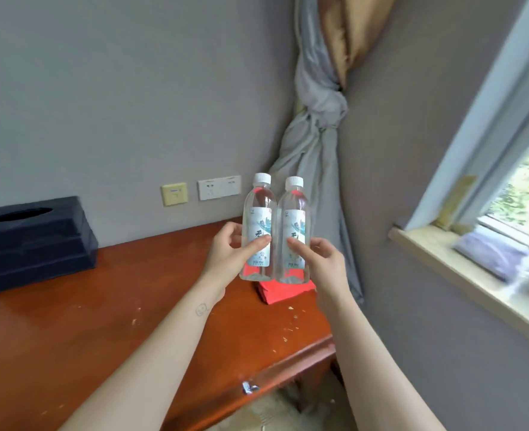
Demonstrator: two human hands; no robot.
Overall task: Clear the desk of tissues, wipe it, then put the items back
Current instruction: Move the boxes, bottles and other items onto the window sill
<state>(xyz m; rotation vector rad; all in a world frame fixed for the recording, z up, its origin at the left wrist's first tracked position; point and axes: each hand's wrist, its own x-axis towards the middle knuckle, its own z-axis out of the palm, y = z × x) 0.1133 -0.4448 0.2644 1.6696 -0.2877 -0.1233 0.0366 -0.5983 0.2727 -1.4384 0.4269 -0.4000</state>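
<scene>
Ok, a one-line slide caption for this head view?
Left hand grips the left bottle, right hand the right bottle, at a red pad on the desk.

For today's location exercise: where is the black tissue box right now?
The black tissue box sits far left on the wooden desk, by the grey wall, in the head view.

Clear white-capped bottles (pixel 257 209), red pad (pixel 283 293), reddish-brown desk (pixel 101 306), black tissue box (pixel 33 241), grey wall (pixel 101 88).
</scene>
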